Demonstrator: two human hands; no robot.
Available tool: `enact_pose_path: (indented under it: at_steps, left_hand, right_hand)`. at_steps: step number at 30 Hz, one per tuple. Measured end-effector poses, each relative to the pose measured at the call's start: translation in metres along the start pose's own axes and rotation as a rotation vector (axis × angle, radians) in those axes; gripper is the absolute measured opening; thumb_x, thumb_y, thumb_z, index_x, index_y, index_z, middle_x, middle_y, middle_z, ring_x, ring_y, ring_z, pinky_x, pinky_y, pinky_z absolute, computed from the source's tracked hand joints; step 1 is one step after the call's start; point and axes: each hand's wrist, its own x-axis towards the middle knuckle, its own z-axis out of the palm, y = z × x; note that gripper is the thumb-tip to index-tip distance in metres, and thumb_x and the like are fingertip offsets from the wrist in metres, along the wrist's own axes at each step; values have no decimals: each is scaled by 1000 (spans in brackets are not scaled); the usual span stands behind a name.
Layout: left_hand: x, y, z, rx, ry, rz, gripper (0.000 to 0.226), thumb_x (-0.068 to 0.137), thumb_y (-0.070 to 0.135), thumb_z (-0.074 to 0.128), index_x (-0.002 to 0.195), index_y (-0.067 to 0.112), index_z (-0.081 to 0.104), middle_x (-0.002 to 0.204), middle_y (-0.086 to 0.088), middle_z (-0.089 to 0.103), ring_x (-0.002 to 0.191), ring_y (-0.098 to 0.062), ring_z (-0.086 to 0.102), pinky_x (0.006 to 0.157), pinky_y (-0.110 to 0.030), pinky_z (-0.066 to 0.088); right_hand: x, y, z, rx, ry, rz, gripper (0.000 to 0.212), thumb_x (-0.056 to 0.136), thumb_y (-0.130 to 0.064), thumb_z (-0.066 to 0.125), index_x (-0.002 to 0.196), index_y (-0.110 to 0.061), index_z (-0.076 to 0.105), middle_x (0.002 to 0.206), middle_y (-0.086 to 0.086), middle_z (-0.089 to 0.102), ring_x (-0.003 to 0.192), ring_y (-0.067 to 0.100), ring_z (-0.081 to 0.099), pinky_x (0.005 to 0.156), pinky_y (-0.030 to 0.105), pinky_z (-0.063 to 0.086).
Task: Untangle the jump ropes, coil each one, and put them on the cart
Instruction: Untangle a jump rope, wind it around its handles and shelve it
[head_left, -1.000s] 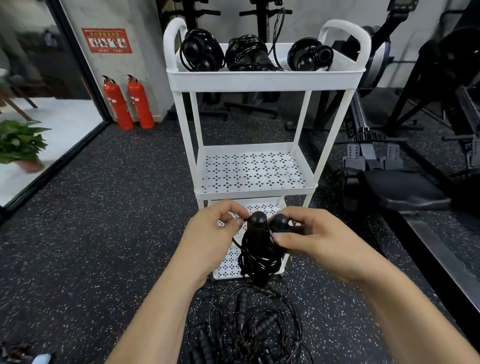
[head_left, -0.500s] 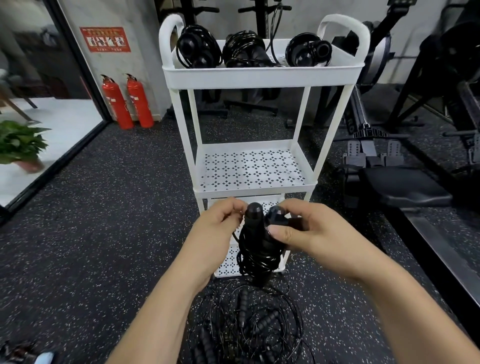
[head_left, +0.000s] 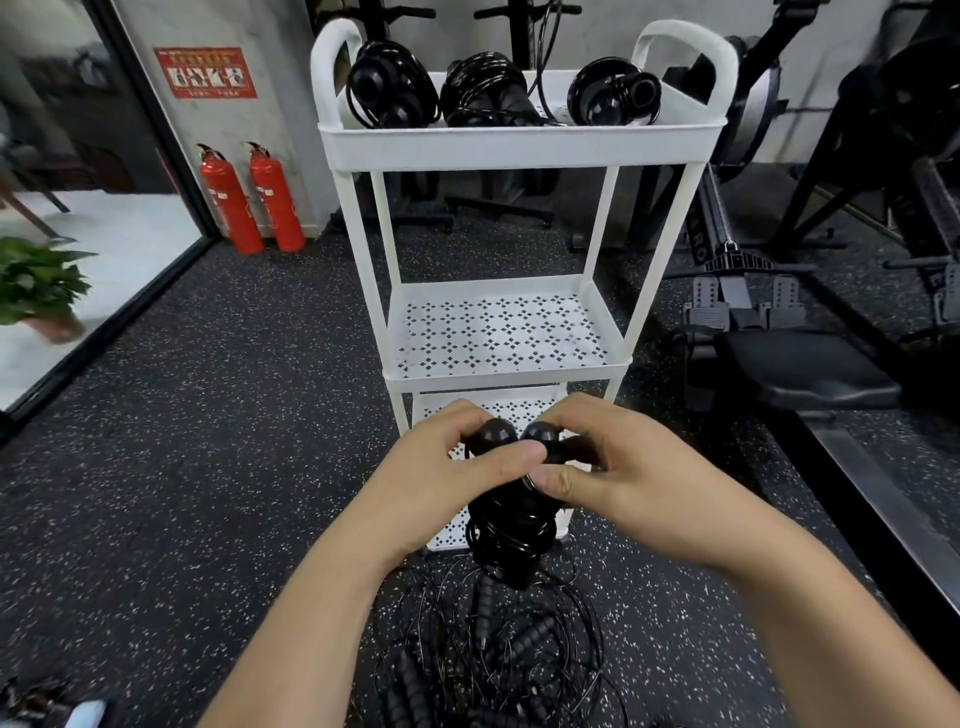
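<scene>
My left hand (head_left: 441, 483) and right hand (head_left: 634, 483) both grip the coiled jump rope (head_left: 511, 519), near the cart (head_left: 519, 148); three coils (head_left: 488, 93) sit on its top shelf. The writing on the far-left red sign (head_left: 205, 73) is too blurred to read.

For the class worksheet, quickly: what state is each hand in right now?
Left hand: closed, gripping the coiled jump rope by its handles.
Right hand: closed, gripping the same rope from the other side.

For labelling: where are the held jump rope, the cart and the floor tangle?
held jump rope (head_left: 511, 530), head view, wound cord
white cart (head_left: 519, 148), head view, top tray's front wall
tangled ropes (head_left: 484, 603), head view, handle in pile
</scene>
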Motion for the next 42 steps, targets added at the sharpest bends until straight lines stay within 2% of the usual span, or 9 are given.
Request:
enact_pose_path:
  at_steps: [6,10,18,23,27,31,34,39,42]
  left_hand:
    - [0,-4,4,-19,121,97,52,68,66,85,81,18,68,93,6,60,82,-7,58,79,-31,41]
    - [2,-6,7,31,329,256,47,68,65,85,70,22,68,106,12,60,100,-6,60,85,-23,42]
    - [-4,1,18,4,425,319,34,73,62,86,79,31,72,91,9,70,89,-16,66,82,-36,53]
    - [-4,4,26,-222,299,188,37,77,50,86,106,34,70,97,0,76,94,-28,72,92,-60,58]
    - [-1,1,23,-254,165,105,33,79,50,81,104,28,77,103,-7,76,91,-19,71,92,-51,58]
    - [1,-4,13,-161,81,95,35,84,55,78,107,29,76,109,-13,72,94,-35,69,93,-60,54]
    - [2,-5,2,-9,25,113,37,82,62,74,103,31,76,106,-1,67,91,-11,63,81,-34,45]
    - [0,-13,-4,142,-70,-55,62,77,86,63,119,41,72,118,19,74,112,-1,69,105,-39,53]
    - [-2,-13,-1,105,10,-51,63,82,88,56,113,36,75,110,14,78,107,-9,73,102,-46,56]
  right_hand:
    - [-4,-5,-2,95,-37,3,7,102,-34,73,107,-31,68,101,-12,67,95,9,64,83,28,45]
    - [-3,-7,-1,303,-21,33,21,97,-39,71,112,-25,71,104,2,76,101,26,74,92,57,59]
    - [-5,-6,-7,372,-19,39,7,103,-22,73,109,-21,73,100,-1,77,97,18,74,88,43,58]
    - [-6,-7,-9,263,50,32,7,102,-30,74,108,-26,73,104,-2,77,102,19,73,96,56,57]
    - [-6,-6,-8,200,87,48,13,98,-39,77,105,-29,72,100,-9,75,96,14,71,89,50,56]
    - [-8,-4,-9,278,105,67,8,99,-29,77,104,-24,73,99,-4,75,93,14,73,81,32,56]
    - [-8,-3,-7,374,122,97,10,97,-23,78,103,-17,73,100,3,75,93,20,77,76,28,60]
    - [-3,-3,0,609,170,143,22,97,-17,74,110,1,70,109,16,78,102,33,78,82,42,65]
    - [2,-4,4,740,214,162,23,95,-20,75,107,-1,69,113,15,77,107,32,76,84,46,64]
